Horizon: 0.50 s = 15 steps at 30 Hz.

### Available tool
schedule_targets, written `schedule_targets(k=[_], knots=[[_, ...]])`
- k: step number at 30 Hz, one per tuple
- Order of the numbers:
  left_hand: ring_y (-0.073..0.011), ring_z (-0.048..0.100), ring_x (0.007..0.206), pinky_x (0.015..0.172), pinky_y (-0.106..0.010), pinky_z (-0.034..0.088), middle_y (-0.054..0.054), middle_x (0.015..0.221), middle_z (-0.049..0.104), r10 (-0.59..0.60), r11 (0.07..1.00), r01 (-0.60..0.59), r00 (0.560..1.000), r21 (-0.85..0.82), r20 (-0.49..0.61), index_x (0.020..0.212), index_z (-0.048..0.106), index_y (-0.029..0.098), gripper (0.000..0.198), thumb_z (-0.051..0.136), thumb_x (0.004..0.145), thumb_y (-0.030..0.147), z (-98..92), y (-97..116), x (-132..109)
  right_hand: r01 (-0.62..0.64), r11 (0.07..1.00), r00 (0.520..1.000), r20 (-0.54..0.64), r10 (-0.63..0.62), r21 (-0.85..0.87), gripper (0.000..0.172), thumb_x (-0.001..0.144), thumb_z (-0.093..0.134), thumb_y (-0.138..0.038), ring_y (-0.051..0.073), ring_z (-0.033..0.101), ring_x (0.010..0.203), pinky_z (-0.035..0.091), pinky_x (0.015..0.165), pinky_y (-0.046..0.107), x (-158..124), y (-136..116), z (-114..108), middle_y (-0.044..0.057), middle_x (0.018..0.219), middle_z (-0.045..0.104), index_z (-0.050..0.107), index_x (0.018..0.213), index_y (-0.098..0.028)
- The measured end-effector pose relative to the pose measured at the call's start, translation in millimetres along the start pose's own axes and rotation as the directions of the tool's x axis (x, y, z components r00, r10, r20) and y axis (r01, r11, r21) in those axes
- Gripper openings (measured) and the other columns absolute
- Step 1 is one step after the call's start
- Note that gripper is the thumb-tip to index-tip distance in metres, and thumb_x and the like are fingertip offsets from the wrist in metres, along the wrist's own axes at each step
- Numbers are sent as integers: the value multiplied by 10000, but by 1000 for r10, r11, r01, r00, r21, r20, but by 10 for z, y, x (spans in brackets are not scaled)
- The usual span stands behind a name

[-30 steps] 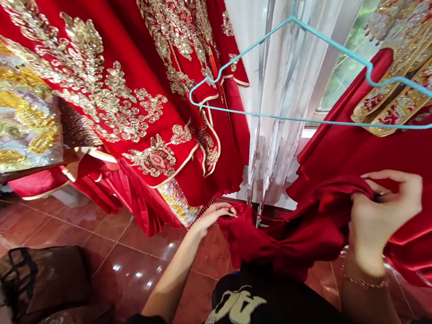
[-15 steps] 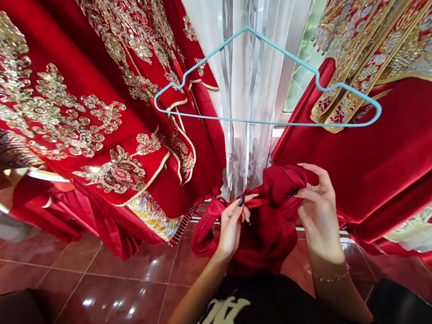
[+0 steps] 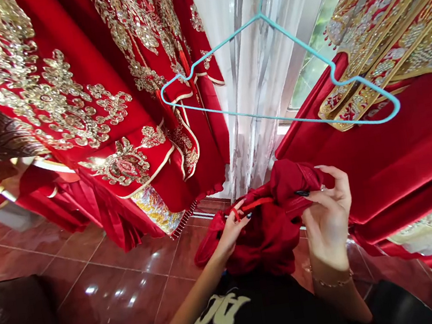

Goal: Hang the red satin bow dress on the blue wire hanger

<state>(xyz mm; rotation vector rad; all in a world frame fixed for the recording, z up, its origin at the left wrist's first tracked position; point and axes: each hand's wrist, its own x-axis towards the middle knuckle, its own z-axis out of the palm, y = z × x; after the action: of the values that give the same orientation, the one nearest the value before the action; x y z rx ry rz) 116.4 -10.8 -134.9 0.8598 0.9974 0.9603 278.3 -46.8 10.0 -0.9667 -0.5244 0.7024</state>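
A bunched dark red garment (image 3: 268, 241) hangs in front of my body, its exact kind hard to make out. My right hand (image 3: 329, 215) pinches its gathered upper edge between thumb and fingers. On the other side, my left hand (image 3: 230, 231) has its fingers closed on a thin bright red ribbon (image 3: 260, 202), which loops round a fingertip and runs across to the garment. Above both hands hangs a light blue hanger (image 3: 242, 117) with no clothing on it.
Red gowns with gold sequin embroidery (image 3: 119, 163) hang on the left. More red and gold clothes (image 3: 394, 157) hang on the right. Between them are a white curtain (image 3: 242, 66) and a window (image 3: 309, 61). A dark brown seat (image 3: 15, 316) stands on the tiled floor (image 3: 135, 271) at left.
My left hand has drawn the red ribbon out, and its loop now shows round a fingertip. The right hand keeps its hold on the garment. The whole view has shifted slightly.
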Motion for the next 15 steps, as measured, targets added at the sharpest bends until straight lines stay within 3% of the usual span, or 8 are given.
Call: schedule_targets(k=[4,6,9,11,13,15], knots=[[-189,536,867,833,-287,463,-24,774,564,124,986,-124,992,107,6,700,706,195,239,876,637,350,77,-4,153,29,1000,999,-30,-29,-12,470,533,689,-108,59,296,505,292,526,201,11,-51,-34,-96,571,391,641,981,-242],[-254,522,1030,944,-320,433,-58,749,574,151,980,-151,988,129,14,511,595,202,353,844,668,398,30,124,148,93,995,994,-53,-96,-44,468,532,680,-108,64,356,538,328,555,205,89,-60,-98,-82,622,484,644,984,-224],[-264,529,1091,979,-319,410,-78,918,638,157,979,-162,986,119,52,490,560,199,417,759,724,482,-51,449,20,232,964,965,-98,-245,-127,464,504,671,-99,89,499,640,394,620,222,276,-19,-275,-34,770,624,621,956,-188],[-237,567,1018,955,-303,419,-71,972,660,126,982,-145,980,121,154,539,609,187,371,752,729,472,-43,701,-88,271,931,955,-53,-292,-246,455,525,655,-124,126,571,716,431,659,250,398,40,-423,1,864,665,609,974,-186],[-202,584,925,924,-279,426,-54,902,666,82,985,-119,958,122,274,595,659,174,322,765,726,448,27,923,-150,269,832,963,143,-228,-484,446,603,618,-160,171,608,797,469,720,303,474,106,-547,37,942,679,624,1047,-199],[-175,584,834,870,-263,441,-37,814,657,35,991,-76,939,107,343,634,684,164,317,789,699,456,133,1072,-135,325,577,942,312,-125,-749,423,695,575,-179,227,604,900,485,820,391,482,173,-606,85,1018,671,656,1109,-209]])
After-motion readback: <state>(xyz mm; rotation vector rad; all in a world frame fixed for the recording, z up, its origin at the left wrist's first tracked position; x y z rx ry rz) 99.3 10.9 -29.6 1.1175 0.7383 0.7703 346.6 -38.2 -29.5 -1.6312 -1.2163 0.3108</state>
